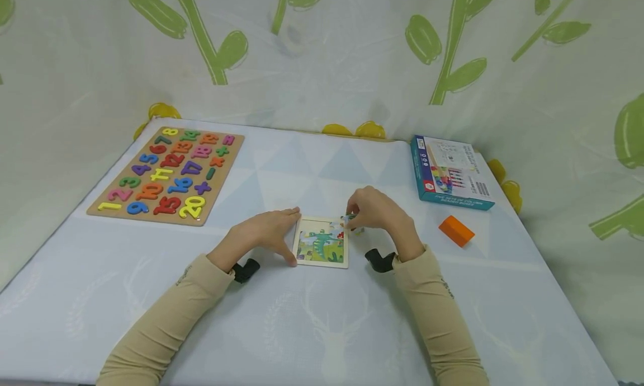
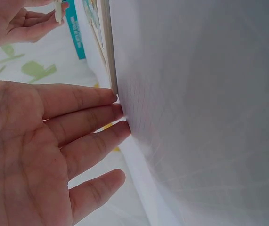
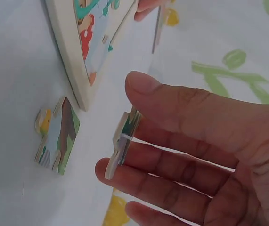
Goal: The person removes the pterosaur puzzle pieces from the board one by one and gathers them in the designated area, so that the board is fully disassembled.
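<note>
A small wooden jigsaw puzzle [image 1: 322, 246] with a green dinosaur picture lies flat in its pale frame on the table. Bare board shows along its top. My left hand [image 1: 264, 230] is at the frame's left side, thumb near the lower corner; in the left wrist view its straight fingertips touch the table beside the frame's edge. Above the upper right corner, my right hand [image 1: 377, 210] pinches a jigsaw piece [image 3: 124, 139] between thumb and fingers, clear of the tabletop. Another loose jigsaw piece [image 3: 59, 136] lies on the cloth just right of the frame.
A number board [image 1: 166, 173] with coloured numerals lies at the back left. At the back right is a teal-edged box [image 1: 453, 173], with an orange block [image 1: 457, 231] in front of it. Patterned curtain [image 1: 322, 56] rises behind the table.
</note>
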### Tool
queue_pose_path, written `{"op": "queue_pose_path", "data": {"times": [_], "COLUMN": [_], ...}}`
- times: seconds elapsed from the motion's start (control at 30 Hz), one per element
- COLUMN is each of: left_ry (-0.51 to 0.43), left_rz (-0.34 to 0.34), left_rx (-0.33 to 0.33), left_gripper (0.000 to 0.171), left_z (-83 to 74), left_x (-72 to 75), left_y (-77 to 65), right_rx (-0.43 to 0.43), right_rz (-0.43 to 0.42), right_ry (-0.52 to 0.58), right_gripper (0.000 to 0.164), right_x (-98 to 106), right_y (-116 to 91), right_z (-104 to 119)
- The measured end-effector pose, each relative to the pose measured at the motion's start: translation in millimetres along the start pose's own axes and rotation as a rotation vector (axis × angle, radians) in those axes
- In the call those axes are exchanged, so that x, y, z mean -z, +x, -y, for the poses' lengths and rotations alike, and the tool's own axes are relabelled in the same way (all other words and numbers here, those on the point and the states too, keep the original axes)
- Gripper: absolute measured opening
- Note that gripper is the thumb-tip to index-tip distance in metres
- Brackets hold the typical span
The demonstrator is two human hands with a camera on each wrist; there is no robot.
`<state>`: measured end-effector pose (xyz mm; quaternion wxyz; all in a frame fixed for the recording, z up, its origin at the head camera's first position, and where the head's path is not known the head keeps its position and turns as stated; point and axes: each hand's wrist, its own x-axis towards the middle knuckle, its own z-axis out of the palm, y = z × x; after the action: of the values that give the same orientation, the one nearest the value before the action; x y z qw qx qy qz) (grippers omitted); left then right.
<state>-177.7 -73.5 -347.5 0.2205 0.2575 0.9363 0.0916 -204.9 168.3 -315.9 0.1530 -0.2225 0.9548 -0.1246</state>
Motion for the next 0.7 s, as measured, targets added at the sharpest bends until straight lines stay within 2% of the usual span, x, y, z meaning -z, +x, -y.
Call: {"op": "queue_pose_path", "data": {"times": [0.27,0.7], "left_ry": [-0.010,0.000], "left_rz": [-0.002,-0.005], "left_rx": [-0.005,-0.022], "left_gripper": [0.110,0.109], "left_z": [0.3,0.4], "left_x": [-1.2,-0.3], "left_y": [-1.1,-2.6], "right_rx": [-0.105,-0.176], "right_rz": [0.037,0.047], "right_ry": [-0.002,-0.017], "right_gripper": [0.024,0.020], "right_x": [4.5,4.2], "right_y": [-2.1,-3.0], "right_z": [-7.7,-23.1]}}
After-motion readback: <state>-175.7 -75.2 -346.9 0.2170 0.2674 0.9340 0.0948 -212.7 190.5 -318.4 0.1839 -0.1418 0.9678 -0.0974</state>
